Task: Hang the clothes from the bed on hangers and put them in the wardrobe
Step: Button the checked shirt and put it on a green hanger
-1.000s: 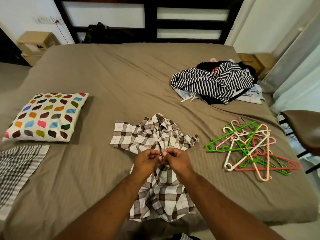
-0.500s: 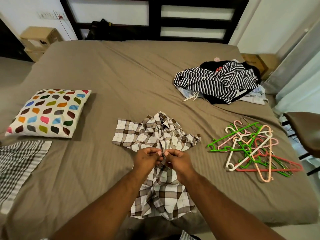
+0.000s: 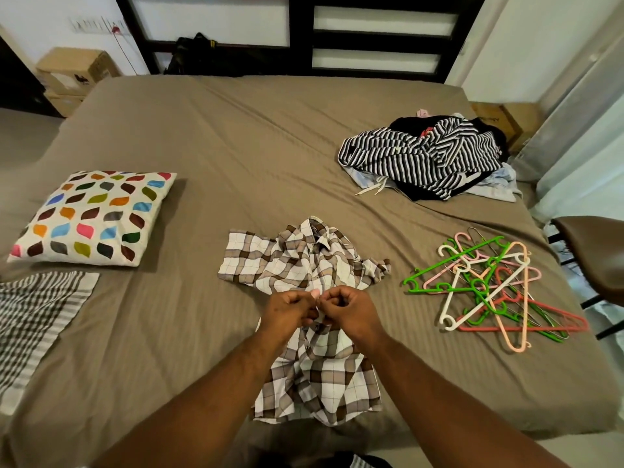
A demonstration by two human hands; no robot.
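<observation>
The left hand [image 3: 287, 310] and right hand [image 3: 351, 307] meet at the front of the checked shirt [image 3: 314, 288], each pinching its cloth at the placket. The shirt lies flat near the front edge of the bed [image 3: 236, 146]. Judged step: working a button before hanging. Next, a hanger [image 3: 486, 288] from the heap at right must enter the collar. More clothes [image 3: 425, 157] wait beyond. No readable writing shows.

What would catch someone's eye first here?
Both hands, left hand and right hand, pinch the front of the checked shirt lying mid-bed. A bright tangle of hangers lies to its right, and a striped clothes pile sits farther back.
</observation>
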